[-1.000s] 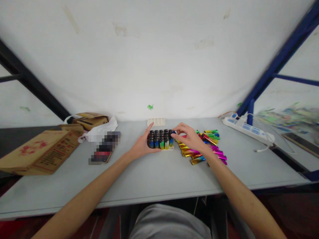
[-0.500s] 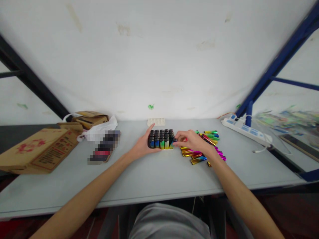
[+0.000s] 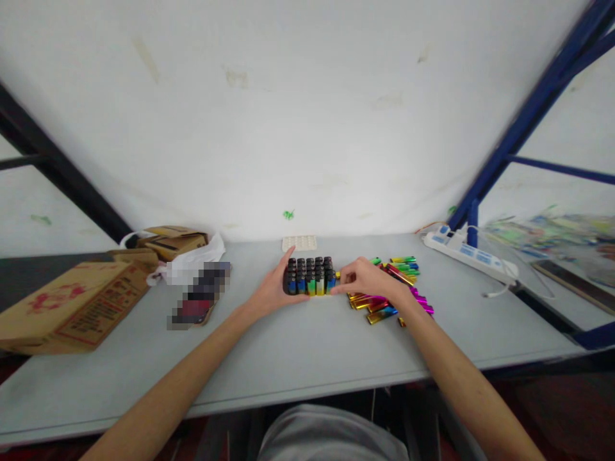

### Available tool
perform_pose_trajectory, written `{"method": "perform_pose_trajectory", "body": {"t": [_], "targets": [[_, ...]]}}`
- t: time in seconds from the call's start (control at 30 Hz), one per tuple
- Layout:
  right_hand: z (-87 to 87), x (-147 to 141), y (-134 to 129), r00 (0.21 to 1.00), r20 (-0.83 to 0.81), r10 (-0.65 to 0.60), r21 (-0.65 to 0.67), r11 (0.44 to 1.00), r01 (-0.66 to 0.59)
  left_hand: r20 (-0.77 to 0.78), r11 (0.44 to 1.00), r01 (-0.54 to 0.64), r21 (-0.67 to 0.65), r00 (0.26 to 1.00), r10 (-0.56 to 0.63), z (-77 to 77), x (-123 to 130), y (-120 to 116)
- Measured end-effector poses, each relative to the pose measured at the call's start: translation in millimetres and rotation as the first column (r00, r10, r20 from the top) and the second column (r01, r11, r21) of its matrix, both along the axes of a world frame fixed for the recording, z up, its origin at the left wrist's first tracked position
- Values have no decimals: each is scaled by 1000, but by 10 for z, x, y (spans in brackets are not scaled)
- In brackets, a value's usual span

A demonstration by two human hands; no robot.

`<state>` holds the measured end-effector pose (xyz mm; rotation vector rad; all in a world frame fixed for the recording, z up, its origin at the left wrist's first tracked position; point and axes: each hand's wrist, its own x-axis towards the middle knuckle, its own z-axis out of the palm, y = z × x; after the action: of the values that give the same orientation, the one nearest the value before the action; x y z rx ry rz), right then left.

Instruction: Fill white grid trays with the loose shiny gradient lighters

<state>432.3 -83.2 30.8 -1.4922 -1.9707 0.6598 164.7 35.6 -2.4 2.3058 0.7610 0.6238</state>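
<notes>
Several lighters (image 3: 311, 276) with black tops and blue, green and yellow bodies stand upright in close rows on the table. My left hand (image 3: 277, 288) is wrapped round the left side of this block, thumb behind and fingers along the front. At the block's front right corner, my right hand (image 3: 354, 279) has its curled fingertips against the end lighter. Just right of it, partly under my right wrist, lies a loose pile of shiny gold, green, red and magenta lighters (image 3: 382, 314).
A white tray (image 3: 299, 243) lies by the wall behind the block. Cardboard boxes (image 3: 72, 301), a plastic bag (image 3: 196, 258) and a blurred-out object (image 3: 199, 294) are at left. A power strip (image 3: 473, 257) with cables lies at right, near a blue frame (image 3: 509, 144).
My right fingertips have moved down along the end lighter, which now stands upright in the front row instead of tilted. My left hand keeps its hold. The view has shifted slightly.
</notes>
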Motion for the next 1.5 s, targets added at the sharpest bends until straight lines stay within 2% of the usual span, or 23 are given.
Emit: {"method": "perform_pose_trajectory", "body": {"t": [0.1, 0.17, 0.27, 0.37, 0.43, 0.53, 0.6, 0.7, 0.77, 0.87, 0.97, 1.03, 1.1, 1.17, 1.23, 1.3, 1.37, 1.5], "targets": [[62, 132, 156, 984, -103, -143, 99, 983, 154, -13, 1000, 14, 24, 1000, -14, -6, -20, 11], [74, 170, 427, 979, -103, -176, 197, 961, 193, -8, 999, 34, 29, 999, -34, -15, -31, 22], [18, 97, 978, 998, 57, -37, 238, 971, 22, -1, 998, 52, 32, 999, -52, -38, -52, 39], [-117, -49, 1453, 959, 284, 6, 238, 968, -76, 0, 998, 56, 34, 998, -56, -55, -78, 41], [-222, -116, 1630, 931, 364, -2, 198, 977, -75, -3, 998, 53, 21, 999, -53, -54, -91, 28], [-349, -113, 1682, 900, 430, -63, 182, 983, -18, 3, 998, 58, 22, 998, -58, -41, -98, -5], [-393, -39, 1631, 879, 468, -94, 181, 983, 8, 14, 996, 87, 22, 996, -88, -34, -95, -22], [-408, 131, 1536, 853, 519, -53, 200, 978, -61, 10, 994, 107, 20, 994, -107, -36, -90, -24], [-398, 238, 1487, 850, 524, -57, 178, 983, -43, 18, 991, 129, 30, 991, -129, -45, -89, -23], [-338, 355, 1412, 866, 489, -101, 122, 991, 47, 30, 992, 120, 34, 992, -121, -62, -82, -42], [-166, 440, 1250, 907, 324, -268, 237, 952, 196, 46, 997, 69, 21, 997, -70, -85, -71, -68], [24, 472, 1028, 927, 138, -348, 335, 898, 287, 56, 998, 56, 16, 997, -57, -101, -67, -61], [240, 455, 700, 940, -5, -341, 388, 866, 316, 59, 999, 50, 21, 997, -51, -112, -65, -13], [422, 371, 308, 958, -15, -286, 398, 877, 268, 54, 1000, 19, 15, 998, -19, -114, -55, 84], [508, 225, -68, 965, 65, -255, 356, 909, 216, 54, 999, -46, 9, 998, 45, -103, -30, 230], [468, 46, -348, 964, 162, -212, 280, 946, 161, 37, 999, -50, 5, 998, 49, -82, 16, 414], [324, -129, -489, 964, 230, -136, 211, 974, 87, 42, 1000, -25, 3, 999, 25, -58, 86, 611], [-52, -349, -435, 959, 284, -23, 150, 989, -20, 54, 999, -26, 20, 998, 25, -46, 269, 905]]}}
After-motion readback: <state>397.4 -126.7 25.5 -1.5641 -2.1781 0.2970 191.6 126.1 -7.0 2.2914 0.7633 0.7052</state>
